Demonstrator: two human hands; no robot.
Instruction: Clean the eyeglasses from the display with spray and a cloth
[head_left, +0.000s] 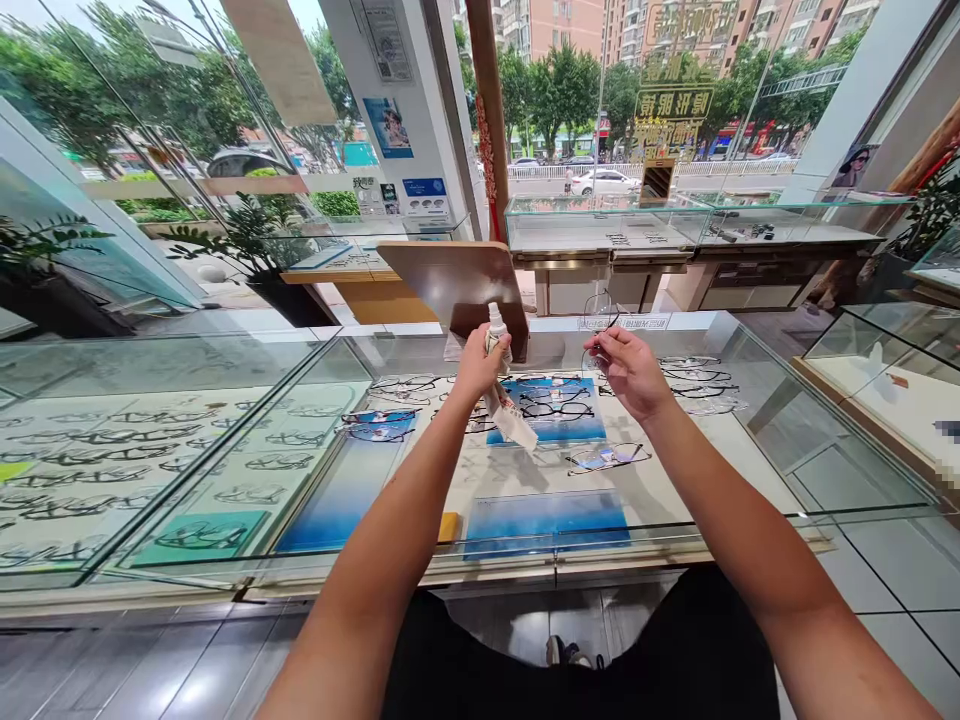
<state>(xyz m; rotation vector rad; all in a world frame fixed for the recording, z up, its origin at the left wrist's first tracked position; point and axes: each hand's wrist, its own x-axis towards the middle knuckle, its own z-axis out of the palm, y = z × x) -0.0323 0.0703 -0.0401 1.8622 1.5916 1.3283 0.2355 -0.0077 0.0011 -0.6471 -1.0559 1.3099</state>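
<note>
The bench (pixel 694 505) is a glass-topped display counter with clear panels and a pale interior. A brown, round-cornered panel (pixel 491 270) stands tilted near its far edge. Thin-framed eyeglasses (pixel 556 410) and blue gradient sheets (pixel 547 515) spread across it (on or beneath the glass, unclear).

Two hands (pixel 478 366) (pixel 636 376), one spray bottle (pixel 496 322), one cloth (pixel 513 420), one held pair of eyeglasses (pixel 602 318), one tilted board (pixel 465 280)
</note>
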